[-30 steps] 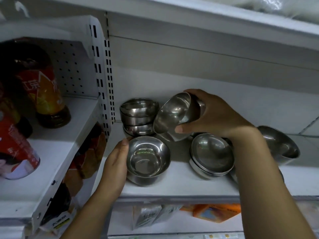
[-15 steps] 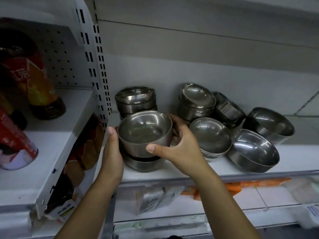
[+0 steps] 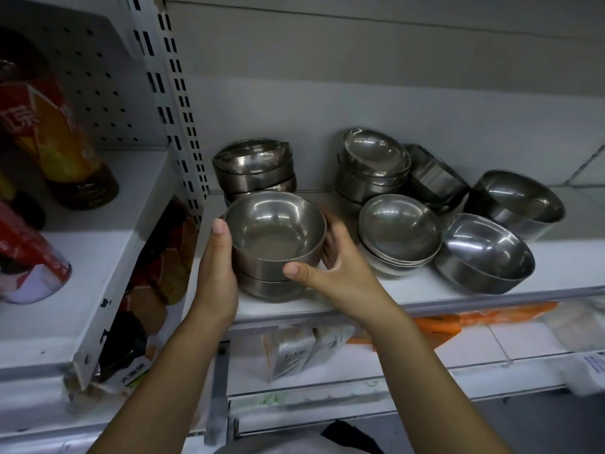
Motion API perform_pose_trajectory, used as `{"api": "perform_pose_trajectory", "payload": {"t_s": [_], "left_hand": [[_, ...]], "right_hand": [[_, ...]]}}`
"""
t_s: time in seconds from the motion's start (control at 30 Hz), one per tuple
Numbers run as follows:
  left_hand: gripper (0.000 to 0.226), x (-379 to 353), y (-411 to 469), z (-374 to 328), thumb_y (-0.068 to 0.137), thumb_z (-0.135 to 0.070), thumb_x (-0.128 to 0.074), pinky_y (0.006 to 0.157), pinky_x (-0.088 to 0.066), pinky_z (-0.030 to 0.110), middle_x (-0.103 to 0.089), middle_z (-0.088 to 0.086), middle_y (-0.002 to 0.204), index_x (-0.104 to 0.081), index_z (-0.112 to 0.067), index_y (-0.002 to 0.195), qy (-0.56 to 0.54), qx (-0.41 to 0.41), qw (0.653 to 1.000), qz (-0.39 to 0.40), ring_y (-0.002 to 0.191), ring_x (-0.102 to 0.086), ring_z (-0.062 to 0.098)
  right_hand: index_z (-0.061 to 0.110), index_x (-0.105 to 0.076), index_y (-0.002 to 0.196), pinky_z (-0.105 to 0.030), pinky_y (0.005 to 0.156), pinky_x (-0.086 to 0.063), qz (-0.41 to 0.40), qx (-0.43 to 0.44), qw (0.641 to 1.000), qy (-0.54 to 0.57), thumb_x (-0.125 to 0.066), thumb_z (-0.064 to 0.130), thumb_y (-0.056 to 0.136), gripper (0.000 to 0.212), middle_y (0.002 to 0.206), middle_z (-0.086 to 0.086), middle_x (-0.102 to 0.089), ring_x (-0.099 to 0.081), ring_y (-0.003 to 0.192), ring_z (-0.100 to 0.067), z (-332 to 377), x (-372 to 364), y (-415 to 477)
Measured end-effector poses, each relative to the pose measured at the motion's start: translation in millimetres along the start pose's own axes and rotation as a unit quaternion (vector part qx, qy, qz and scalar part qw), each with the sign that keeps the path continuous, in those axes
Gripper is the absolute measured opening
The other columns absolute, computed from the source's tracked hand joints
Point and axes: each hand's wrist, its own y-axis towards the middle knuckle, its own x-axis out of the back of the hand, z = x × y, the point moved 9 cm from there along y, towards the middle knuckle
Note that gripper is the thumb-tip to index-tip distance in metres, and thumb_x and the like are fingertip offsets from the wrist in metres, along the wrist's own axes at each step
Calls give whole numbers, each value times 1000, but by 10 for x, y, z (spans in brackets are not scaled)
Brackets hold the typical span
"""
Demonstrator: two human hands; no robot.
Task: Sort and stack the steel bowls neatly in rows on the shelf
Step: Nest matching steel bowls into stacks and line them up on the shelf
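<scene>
Both hands cup the round shiny steel bowl [image 3: 275, 231], left hand [image 3: 216, 267] flat against its side, right hand [image 3: 330, 270] wrapped around it, atop the near-left stack [image 3: 271, 286] on the white shelf [image 3: 409, 290]. Best to centre it, then press level so it nests.

Left arm: my bare forearm rises from the lower left of view, angled up and slightly right, wrist straight.
Left hand [image 3: 216, 273]: upright, palm turned inward to the right, fingers together and pointing up, one fingertip with its nail showing at the top; the palm presses flat against what I hold.
Right arm: my bare forearm comes up from the lower right, slanting left toward the wrist.
Right hand [image 3: 340, 267]: palm facing left, thumb stretched out low toward my left hand, fingers curled round the far side and mostly hidden.
Together: both hands face each other, cupping from either side, thumb and left palm close but apart.
</scene>
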Motion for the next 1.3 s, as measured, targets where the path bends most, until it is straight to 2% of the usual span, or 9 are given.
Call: {"api": "perform_pose_trajectory", "payload": {"t_s": [0.3,0.43,0.63,0.73,0.83,0.93,1.07,1.17,1.3], "left_hand": [[40,-12,-27,-3,102,-62,-32,93,-43,20,-70,-20,111,-64,-40,112,61,16,998,-27,107,-62,-10],[31,-75,-94,-73,107,-52,-35,80,-42,21,-64,-17,107,-61,-36,114,74,21,994,-75,101,-58,-3],[62,-267,-229,76,88,-76,-34,87,-45,29,-67,-10,120,-63,-36,125,36,43,991,-122,114,-60,8],[77,-342,-337,128,74,-86,-33,107,-44,36,-65,-12,129,-63,-39,128,22,32,989,-144,122,-58,9],[84,-425,-396,120,76,-87,-34,114,-42,38,-64,-10,135,-61,-35,136,25,15,987,-157,128,-56,10],[83,-511,-429,75,76,-87,-33,110,-41,31,-63,-11,134,-61,-35,134,36,0,989,-146,127,-55,7],[35,-622,-468,56,102,-66,-30,98,-38,16,-57,-27,115,-54,-46,117,76,-14,990,-121,111,-51,-11],[27,-677,-520,12,108,-53,-25,81,-33,4,-49,-34,108,-46,-44,122,100,-30,988,-112,98,-44,-22],[38,-661,-532,-4,107,-55,-26,81,-33,5,-52,-29,111,-50,-35,129,131,-44,984,-110,102,-47,-15]], "right_hand": [[36,-40,138,-16,107,-39,-1,14,1000,-21,-85,28,72,81,136,24,-55,-49,132,5,84,108,-28],[42,-45,132,-22,110,-40,-55,33,997,-50,-85,49,62,81,132,27,-56,-50,131,5,163,334,-130],[14,-68,123,-27,100,-53,-183,58,981,-35,-83,35,73,56,120,3,-72,-67,113,-7,361,932,-433],[14,-73,109,-21,86,-56,-250,72,963,-65,-82,21,82,30,104,4,-75,-72,97,-7,437,1304,-619],[19,-74,101,-19,82,-54,-270,67,948,-155,-81,26,84,20,98,9,-72,-68,94,-6,435,1584,-748],[22,-74,101,-22,91,-49,-277,73,914,-286,-80,35,83,23,99,17,-64,-61,106,-12,409,1807,-871],[15,-75,104,-50,92,-50,-281,38,874,-394,-80,43,81,36,105,0,-70,-61,108,-25,235,2095,-933],[16,-77,96,-48,92,-48,-262,12,863,-432,-79,50,79,37,96,-3,-74,-64,100,-26,166,2173,-904],[15,-76,79,-48,86,-48,-253,44,871,-418,-78,39,84,24,75,-1,-70,-63,83,-27,201,2122,-894]]}}
